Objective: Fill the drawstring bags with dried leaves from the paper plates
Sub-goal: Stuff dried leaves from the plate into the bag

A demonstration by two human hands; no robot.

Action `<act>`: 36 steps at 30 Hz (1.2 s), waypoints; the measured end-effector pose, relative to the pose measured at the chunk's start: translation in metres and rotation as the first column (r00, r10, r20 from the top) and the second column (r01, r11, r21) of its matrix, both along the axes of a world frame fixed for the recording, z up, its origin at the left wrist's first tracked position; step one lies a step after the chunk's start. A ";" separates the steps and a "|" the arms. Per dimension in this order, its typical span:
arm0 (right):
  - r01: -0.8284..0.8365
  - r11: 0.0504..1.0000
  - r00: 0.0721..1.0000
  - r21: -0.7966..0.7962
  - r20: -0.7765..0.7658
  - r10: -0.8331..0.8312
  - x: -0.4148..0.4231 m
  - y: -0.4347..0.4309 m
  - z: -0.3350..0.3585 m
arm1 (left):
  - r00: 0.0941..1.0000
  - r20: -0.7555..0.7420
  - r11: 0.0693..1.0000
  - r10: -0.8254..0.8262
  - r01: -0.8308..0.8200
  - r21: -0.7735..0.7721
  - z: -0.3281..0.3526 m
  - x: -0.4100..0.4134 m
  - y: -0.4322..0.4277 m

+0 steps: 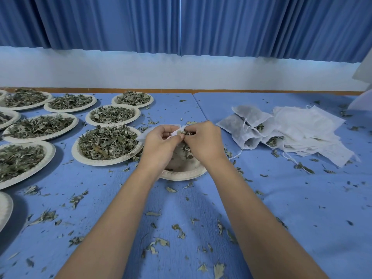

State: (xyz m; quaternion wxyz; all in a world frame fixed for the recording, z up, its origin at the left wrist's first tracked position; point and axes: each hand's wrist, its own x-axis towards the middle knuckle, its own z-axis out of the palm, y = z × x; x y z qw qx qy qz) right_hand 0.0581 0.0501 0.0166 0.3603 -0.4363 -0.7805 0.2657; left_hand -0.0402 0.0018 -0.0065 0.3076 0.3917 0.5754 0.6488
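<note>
Fingers of left hand, right hand pinch bag, apparently; plate half-hidden beneath; filled bags rightward.

Bright, even, bluish light; soft shadows beside the plates; wide-angle bending at edges.

One wide-angle camera, worn on the person's head, looks forward and down across the blue surface to the white wall and curtain at its far edge. Both forearms rise from the bottom edge to the left hand and right hand at centre, close under the lens. The paper plates at far left are cropped and probably stretched by the lens.
</note>
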 end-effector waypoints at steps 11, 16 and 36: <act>-0.235 0.894 0.971 -0.381 -0.125 0.202 -0.001 -0.006 0.008 | 0.921 -0.272 0.956 0.278 -0.292 -0.011 -0.001 -0.003 0.000; -0.329 0.878 0.944 -0.348 -0.123 0.305 -0.001 -0.009 0.008 | 0.888 -0.304 0.937 0.346 -0.345 0.056 0.001 -0.006 -0.003; -0.120 0.949 0.985 -0.293 -0.157 0.076 0.000 -0.008 0.008 | 0.921 -0.388 0.999 -0.004 -0.014 -0.042 0.008 -0.002 -0.003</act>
